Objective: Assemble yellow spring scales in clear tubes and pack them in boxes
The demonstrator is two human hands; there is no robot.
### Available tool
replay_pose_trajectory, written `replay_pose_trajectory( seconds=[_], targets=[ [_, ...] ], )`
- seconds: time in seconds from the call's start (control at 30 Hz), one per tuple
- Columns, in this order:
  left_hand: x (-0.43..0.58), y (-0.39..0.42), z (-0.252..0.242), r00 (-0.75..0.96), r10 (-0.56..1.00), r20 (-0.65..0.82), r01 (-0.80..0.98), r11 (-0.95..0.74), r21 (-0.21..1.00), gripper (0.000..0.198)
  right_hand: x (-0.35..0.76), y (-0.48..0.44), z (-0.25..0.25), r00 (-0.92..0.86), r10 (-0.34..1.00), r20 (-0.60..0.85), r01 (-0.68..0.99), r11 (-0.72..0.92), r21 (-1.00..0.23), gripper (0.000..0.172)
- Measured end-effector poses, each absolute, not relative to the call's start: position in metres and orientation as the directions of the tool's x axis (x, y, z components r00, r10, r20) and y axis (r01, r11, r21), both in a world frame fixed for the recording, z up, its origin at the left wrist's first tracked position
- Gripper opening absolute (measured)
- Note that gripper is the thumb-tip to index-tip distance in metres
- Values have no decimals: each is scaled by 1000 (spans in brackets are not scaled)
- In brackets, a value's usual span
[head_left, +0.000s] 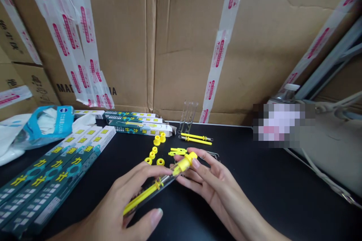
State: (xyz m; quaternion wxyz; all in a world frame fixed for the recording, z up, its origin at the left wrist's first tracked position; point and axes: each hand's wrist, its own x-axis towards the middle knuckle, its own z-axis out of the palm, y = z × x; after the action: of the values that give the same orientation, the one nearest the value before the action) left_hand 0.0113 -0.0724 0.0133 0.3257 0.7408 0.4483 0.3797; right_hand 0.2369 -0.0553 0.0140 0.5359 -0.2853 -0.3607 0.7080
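A clear tube spring scale [158, 184] with a yellow rod inside slants between my two hands, its upper end toward the right. My left hand [127, 196] wraps the lower part of the tube, index finger along it and thumb held off. With thumb and fingers, my right hand [212, 177] grips the yellow cap [189, 159] at the upper end. Just beyond lie small yellow caps [157, 140], flat yellow pieces [177, 152] and two yellow rods with springs [195, 138]. Bent metal hooks [212, 154] show partly behind my right hand.
Clear tubes [189, 117] stand at the back against a large cardboard box [181, 45]. Printed long boxes [56, 173] lie at left, more [138, 124] at the back. A blue tissue pack [51, 126] sits far left; a bottle [290, 92] and a pale bag [333, 143] are at right.
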Motion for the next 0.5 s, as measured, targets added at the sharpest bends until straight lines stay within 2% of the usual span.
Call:
replay_pose_trajectory(
  seconds=[0.13, 0.23, 0.33, 0.5],
  targets=[
    [10, -66, 13, 358, 933, 30, 304, -147, 941, 47, 238, -54, 14, -219, 975, -43, -566, -163, -808, 31],
    [10, -58, 13, 514, 854, -87, 140, 17, 990, 54, 241, -47, 10, -157, 984, -83, -576, -159, -801, 31],
    [8, -50, 11, 636, 768, -74, -12, 106, 994, 62, 246, -40, 9, -134, 986, -101, -596, -162, -786, 28],
    [3, -43, 10, 757, 652, 47, -196, 158, 968, 69, 260, -30, 14, -55, 996, -72, -557, -91, -825, 25]
  ],
)
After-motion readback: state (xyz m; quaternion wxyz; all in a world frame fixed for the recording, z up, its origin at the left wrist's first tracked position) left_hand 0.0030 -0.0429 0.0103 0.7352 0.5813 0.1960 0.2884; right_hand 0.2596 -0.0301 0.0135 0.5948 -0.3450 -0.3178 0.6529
